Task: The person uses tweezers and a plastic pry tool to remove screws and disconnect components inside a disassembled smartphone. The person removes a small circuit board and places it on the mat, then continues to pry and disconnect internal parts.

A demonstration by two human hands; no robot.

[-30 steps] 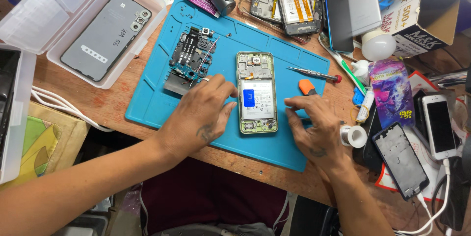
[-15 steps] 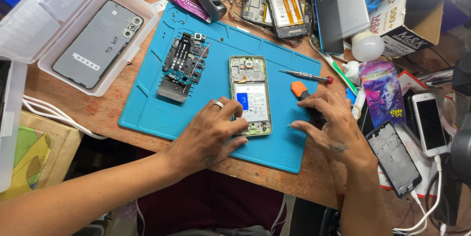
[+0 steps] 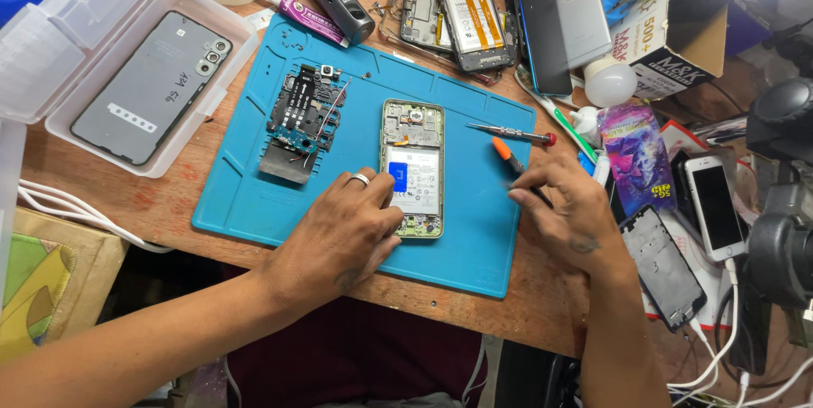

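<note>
An opened phone, back cover off with battery and boards exposed, lies upright in the middle of a blue work mat. My left hand, a ring on one finger, rests on the mat and grips the phone's lower left edge. To the right of the phone, my right hand is closed on a black tool with an orange tip; the tip points up-left over the mat. A thin screwdriver with a red end lies just above that tip.
A removed circuit board lies on the mat's left part. A clear plastic box holds a grey back cover. Several phones and parts crowd the far edge. A white phone, a phone frame and cables sit at right.
My right hand left the phone's right edge, moved right and took hold of the orange-tipped tool that lay on the mat. My left hand slid down to the phone's lower left.
</note>
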